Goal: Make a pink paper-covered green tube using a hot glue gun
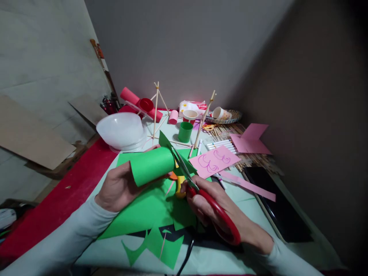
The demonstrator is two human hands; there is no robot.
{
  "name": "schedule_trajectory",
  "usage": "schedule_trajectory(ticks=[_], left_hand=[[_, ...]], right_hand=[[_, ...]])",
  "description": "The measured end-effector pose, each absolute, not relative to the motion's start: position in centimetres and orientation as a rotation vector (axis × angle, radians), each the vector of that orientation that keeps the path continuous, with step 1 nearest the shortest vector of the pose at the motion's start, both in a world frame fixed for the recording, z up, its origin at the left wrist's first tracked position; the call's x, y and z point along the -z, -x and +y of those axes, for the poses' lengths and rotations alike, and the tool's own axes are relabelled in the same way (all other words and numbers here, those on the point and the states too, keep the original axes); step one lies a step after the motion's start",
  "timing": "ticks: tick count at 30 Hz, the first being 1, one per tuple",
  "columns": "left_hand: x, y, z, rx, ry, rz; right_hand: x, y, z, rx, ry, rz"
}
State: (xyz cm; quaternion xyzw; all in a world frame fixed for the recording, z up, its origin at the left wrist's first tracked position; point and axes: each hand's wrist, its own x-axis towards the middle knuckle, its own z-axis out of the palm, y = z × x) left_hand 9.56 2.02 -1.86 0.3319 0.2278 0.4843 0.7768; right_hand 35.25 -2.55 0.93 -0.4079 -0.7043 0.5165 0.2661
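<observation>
My left hand (119, 186) holds a curled sheet of green paper (152, 165) above the table. My right hand (221, 214) grips red-handled scissors (214, 209), whose blades meet the right edge of the curled green paper. Under both hands lies a large flat green sheet (146, 211) with cut-off green scraps (161, 245) near the front edge.
A white bowl (122, 131) stands upside down at the back left. Behind it are pink rolls (135, 100), stick frames (156, 111), a green cup (185, 131), paper cups and a tray (230, 115). Markers (221, 145), pink paper (214, 161) and a dark tablet (276, 203) lie at right.
</observation>
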Motion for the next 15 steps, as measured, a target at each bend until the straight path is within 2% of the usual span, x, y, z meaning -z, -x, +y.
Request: schedule_trajectory(ticks=[4,9,15], left_hand=[[1.7,-9.7,1.6,-0.974,-0.604,0.321],[1.3,-9.9,1.0,-1.112,-0.576,0.479],[1.3,-9.9,0.4,-1.249,-0.6,0.476]], right_hand=[[-0.4,-35.1,-2.4,-1.334,1.164,-1.94],[-0.9,-35.0,-2.3,-1.109,1.155,-2.067],[-1.1,-35.2,-2.3,-1.162,1.161,-2.127]])
